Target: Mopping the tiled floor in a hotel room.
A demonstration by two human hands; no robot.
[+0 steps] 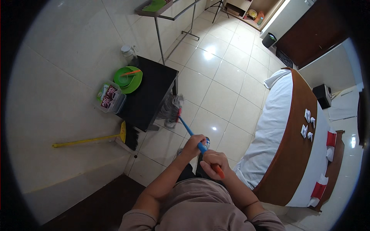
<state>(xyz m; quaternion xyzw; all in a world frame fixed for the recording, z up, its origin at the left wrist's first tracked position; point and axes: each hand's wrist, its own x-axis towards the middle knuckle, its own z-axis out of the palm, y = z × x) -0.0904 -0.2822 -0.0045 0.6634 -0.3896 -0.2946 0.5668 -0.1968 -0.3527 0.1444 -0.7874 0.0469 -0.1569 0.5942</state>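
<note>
Both my hands grip the blue handle of a string mop. My left hand [194, 145] is wrapped around the shaft lower down, nearer the mop head. Close to my body, my right hand [215, 163] closes around the upper end, where an orange tip sticks out. The mop's grey strings [172, 108] lie on the tiled floor beside and partly under the edge of a small black table [153, 86]. On that table stand green plastic dishes [127, 79], a glass jug [129, 55] and clear plastic containers [108, 96] with a printed pack.
A broom with a yellow handle [86, 141] leans at the left wall. A metal rack [160, 37] stands beyond the table. At the right is a bed [268, 124] with a brown runner [289, 138]. Farther off are a black bin [269, 39] and a tripod [216, 8].
</note>
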